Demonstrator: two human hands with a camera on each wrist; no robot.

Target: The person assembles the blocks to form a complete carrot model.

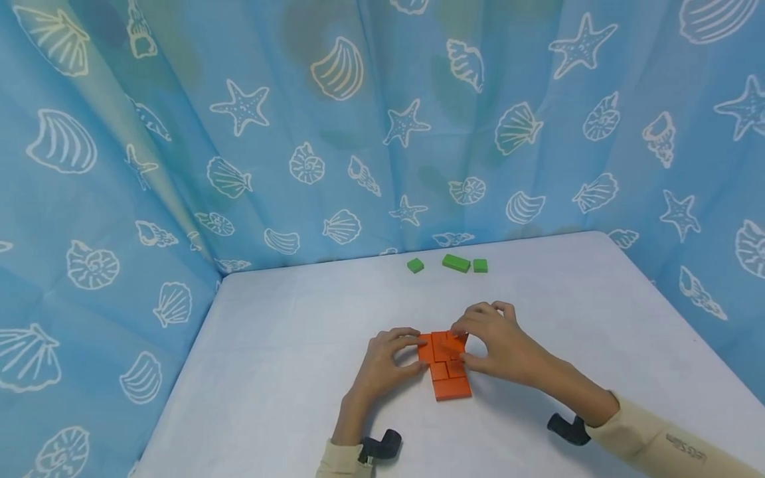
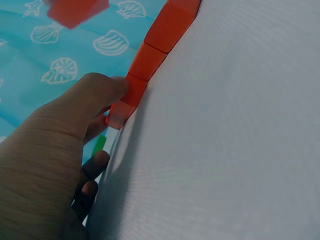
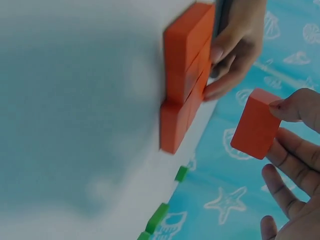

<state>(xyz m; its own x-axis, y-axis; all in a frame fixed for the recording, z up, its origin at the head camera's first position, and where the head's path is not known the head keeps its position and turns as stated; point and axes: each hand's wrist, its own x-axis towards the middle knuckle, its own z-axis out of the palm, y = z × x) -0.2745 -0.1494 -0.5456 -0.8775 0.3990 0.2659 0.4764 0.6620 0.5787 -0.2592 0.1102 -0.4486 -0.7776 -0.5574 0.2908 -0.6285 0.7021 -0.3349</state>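
Several orange blocks (image 1: 452,388) lie fitted together in a flat group on the white table. My left hand (image 1: 385,362) is at the left edge of the group, its thumb and fingers holding the upper left block (image 1: 425,348) from two sides. My right hand (image 1: 499,342) pinches a single orange block (image 3: 256,127) between thumb and fingers. That block is raised above the table, close over the upper right of the group, and hides part of it in the head view. In the left wrist view the raised block (image 2: 77,11) shows at the top left.
Three green blocks lie near the table's back edge: a small one (image 1: 415,265), a longer one (image 1: 456,263) and another small one (image 1: 480,265). A blue curtain (image 1: 370,133) with shells and starfish hangs behind the table (image 1: 287,345) and along its sides.
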